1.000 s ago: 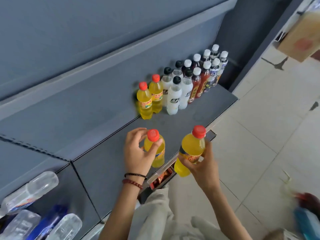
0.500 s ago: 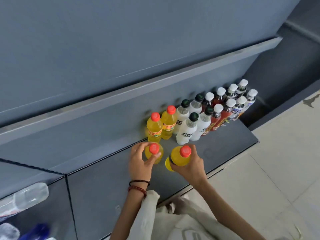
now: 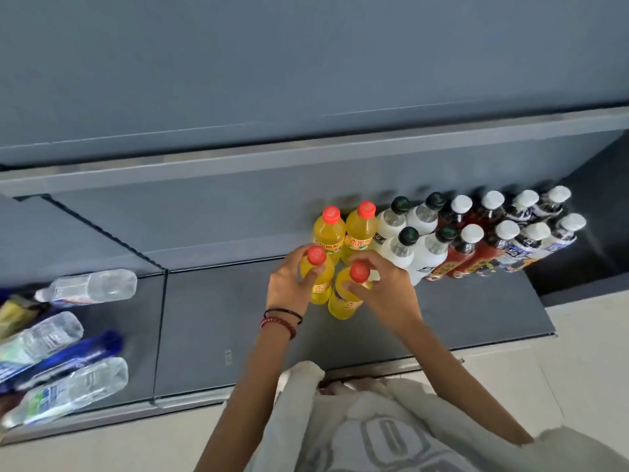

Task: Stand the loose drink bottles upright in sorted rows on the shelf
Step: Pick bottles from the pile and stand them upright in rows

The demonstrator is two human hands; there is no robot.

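Two yellow bottles with red caps stand on the grey shelf [image 3: 476,311] under my hands. My left hand [image 3: 289,284] grips the left yellow bottle [image 3: 320,284] near its neck. My right hand [image 3: 384,287] holds the right yellow bottle [image 3: 345,303] by its shoulder. Just behind them stand two more yellow bottles [image 3: 343,233] against the back wall. To their right run two-deep rows of white bottles with black caps [image 3: 405,243], red drinks with white caps [image 3: 469,247] and dark-labelled bottles with white caps [image 3: 541,229].
On the shelf section to the left, several clear water bottles [image 3: 92,287] and a blue bottle [image 3: 78,356] lie on their sides. A divider seam [image 3: 161,332] separates the sections. An upper shelf edge [image 3: 306,158] overhangs the back. Pale tiled floor [image 3: 585,369] lies to the right.
Both hands carried the two yellow bottles from the shelf's front edge inward and set them down in front of the yellow pair. The camera swung to look straighter down.
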